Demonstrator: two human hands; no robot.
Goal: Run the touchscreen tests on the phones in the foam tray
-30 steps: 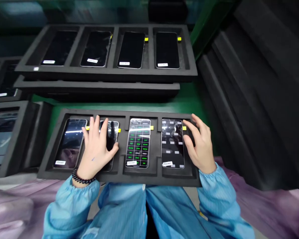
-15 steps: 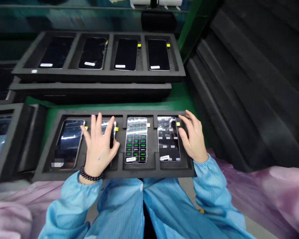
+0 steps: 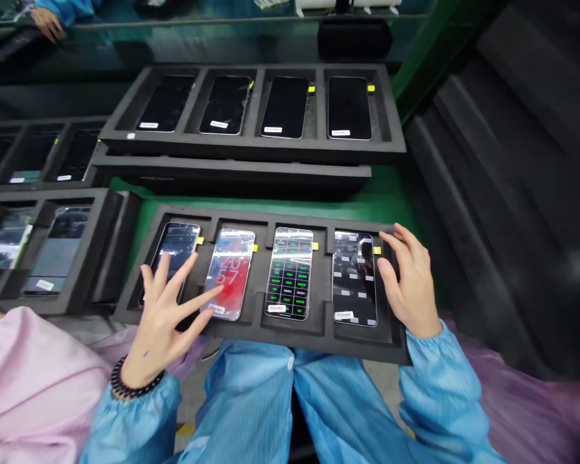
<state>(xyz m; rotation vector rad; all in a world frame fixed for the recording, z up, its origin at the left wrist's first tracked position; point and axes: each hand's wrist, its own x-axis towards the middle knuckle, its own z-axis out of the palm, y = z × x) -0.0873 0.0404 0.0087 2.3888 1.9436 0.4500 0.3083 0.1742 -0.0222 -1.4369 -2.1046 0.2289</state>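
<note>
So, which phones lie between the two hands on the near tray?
In the head view, the red-screen phone and the green-grid phone lie between left hand and right hand.

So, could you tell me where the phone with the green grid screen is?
In the head view, the green-grid phone sits third from the left in the near foam tray, between the red-screen phone and the rightmost phone.

Green bench (image 3: pixel 367 193), dim bg.

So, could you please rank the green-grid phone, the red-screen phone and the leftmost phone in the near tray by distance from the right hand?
From the right hand:
1. Green-grid phone, third slot from the left, nearest.
2. Red-screen phone, second slot, under the left hand's fingertip.
3. Leftmost phone, at the tray's far left end.
</note>
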